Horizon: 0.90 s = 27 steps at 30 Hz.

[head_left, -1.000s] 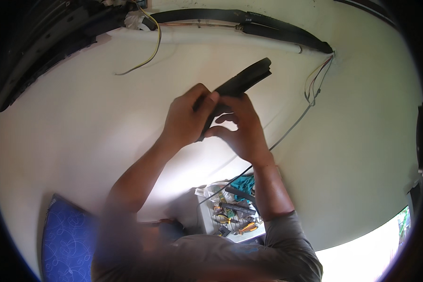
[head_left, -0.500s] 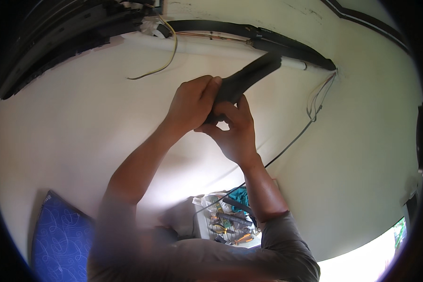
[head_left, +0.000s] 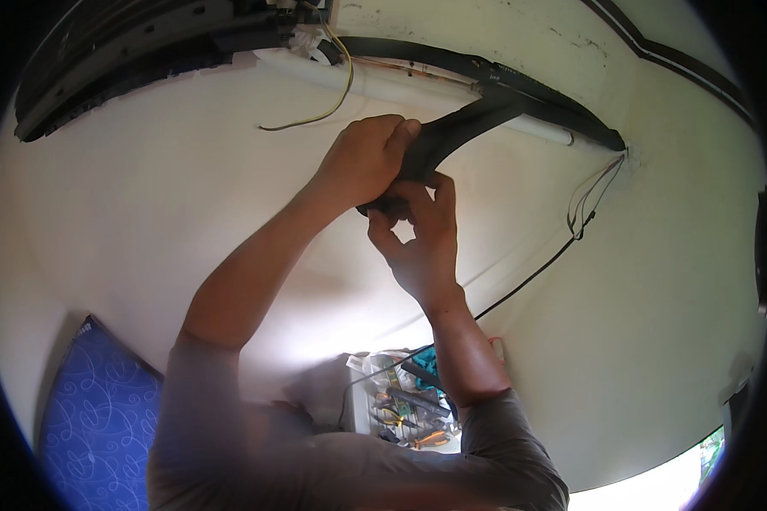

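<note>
Holds a black foam tube [head_left: 452, 140] up before the wall [head_left: 256, 187], just below the pipe run in this view. Grips it with the left hand [head_left: 368, 160], thumb pressed against the upper edge, fingers folded behind and mostly hidden. Appears to pinch near the lower end with the right hand [head_left: 422, 234], thumb and curled fingers bent into a ring around a small gap; cannot tell how firmly. Overlaps the covered pipe [head_left: 558, 98] at the far end to the eye; cannot tell about actual contact.

Looks only partway along. Seems done over much of the run, with black covering reaching to the right-hand end. Seems unfinished at the thin copper pipe [head_left: 418, 71], bare between covering and white pipe [head_left: 541, 130]. Probably also leaves for later the yellowish wire [head_left: 350, 72], hanging loose-ended. Shows spare dark tubes [head_left: 418, 400] and orange-handled pliers [head_left: 433, 439] in the tray [head_left: 357, 413] below.
</note>
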### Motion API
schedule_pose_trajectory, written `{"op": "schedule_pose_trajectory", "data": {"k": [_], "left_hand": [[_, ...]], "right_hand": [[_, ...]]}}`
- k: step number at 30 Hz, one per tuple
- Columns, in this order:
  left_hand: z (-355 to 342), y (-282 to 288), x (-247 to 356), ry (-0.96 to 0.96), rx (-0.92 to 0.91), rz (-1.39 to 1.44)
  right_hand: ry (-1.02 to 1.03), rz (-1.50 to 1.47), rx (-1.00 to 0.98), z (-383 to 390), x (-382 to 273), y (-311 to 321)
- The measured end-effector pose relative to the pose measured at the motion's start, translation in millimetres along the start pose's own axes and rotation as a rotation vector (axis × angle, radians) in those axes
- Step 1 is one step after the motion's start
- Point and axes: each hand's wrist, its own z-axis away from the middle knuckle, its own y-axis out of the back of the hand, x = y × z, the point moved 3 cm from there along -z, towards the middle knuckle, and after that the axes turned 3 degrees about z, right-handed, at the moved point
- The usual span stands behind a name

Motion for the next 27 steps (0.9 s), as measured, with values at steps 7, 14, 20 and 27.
{"op": "schedule_pose_trajectory", "data": {"k": [7,14,20,27], "left_hand": [[-20,-9,-8,0.205,-0.129,0.269],[-2,-17,2,0.082,-0.219,0.368],[0,4,-10,-0.192,-0.113,0.113],[-46,34,-16,-0.018,-0.052,0.659]], "right_hand": [[0.124,0.061,0.153,-11,16,-1],[-0.060,-0.029,0.337,-32,30,19],[-0.037,0.458,0.126,-46,4,55],[0.301,0.484,-0.156,-104,-6,73]]}}
